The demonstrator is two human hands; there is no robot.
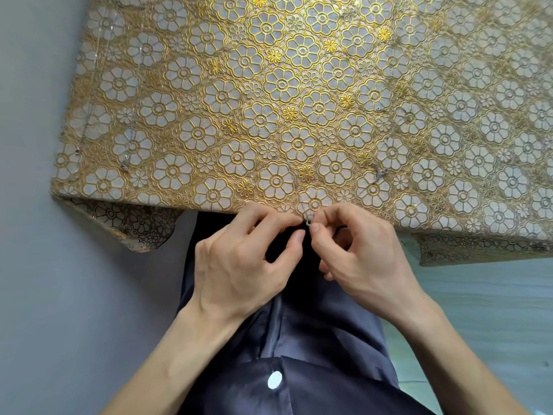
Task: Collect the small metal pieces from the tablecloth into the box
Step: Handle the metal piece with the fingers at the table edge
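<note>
At the near edge of the gold floral tablecloth (pixel 269 85), a person's left hand (pixel 245 259) and right hand (pixel 362 253), fingers curled, pinch what appears to be a small metal clasp (pixel 308 223). Another metal piece (pixel 380 174) lies farther up the cloth.

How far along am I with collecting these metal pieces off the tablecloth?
Done: cannot tell, no box is in view. In hand: the left hand and right hand pinch one small metal piece at the near edge of the tablecloth. Left: a small ring, a clasp-like piece and more bits by the left edge.
</note>
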